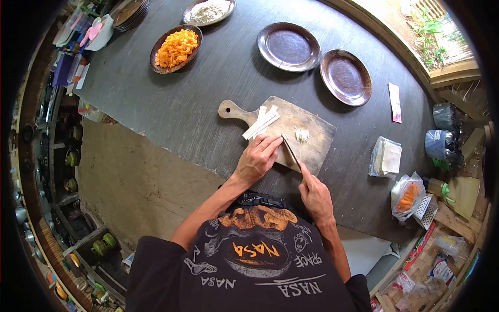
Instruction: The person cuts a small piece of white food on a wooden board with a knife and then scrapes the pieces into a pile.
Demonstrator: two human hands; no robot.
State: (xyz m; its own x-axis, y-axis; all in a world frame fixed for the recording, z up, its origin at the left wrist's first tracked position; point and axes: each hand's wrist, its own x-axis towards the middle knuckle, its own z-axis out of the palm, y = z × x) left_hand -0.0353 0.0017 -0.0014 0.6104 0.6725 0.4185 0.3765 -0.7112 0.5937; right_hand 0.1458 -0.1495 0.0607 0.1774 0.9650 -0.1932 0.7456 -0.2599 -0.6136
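A wooden cutting board (312,120) with a handle lies at an angle on the dark table. My right hand (316,196) grips a knife (292,153), its blade angled across the board's near part. Close beside the blade tip, my left hand (258,157) presses down with fingers bunched together; what lies under the fingertips is hidden, and I cannot tell what it is. Flat white strips (264,120) overlap one another just beyond my left hand. To the right of the blade sits a small pile of thin white slivers (301,135).
Two dark plates (289,47) (346,78) stand beyond the board. Farther left are a bowl of chopped orange pieces (178,49) and a dish of pale powder (209,10). A narrow packet (395,103), a plastic-wrapped white stack (386,156) and bagged carrots (407,196) lie right.
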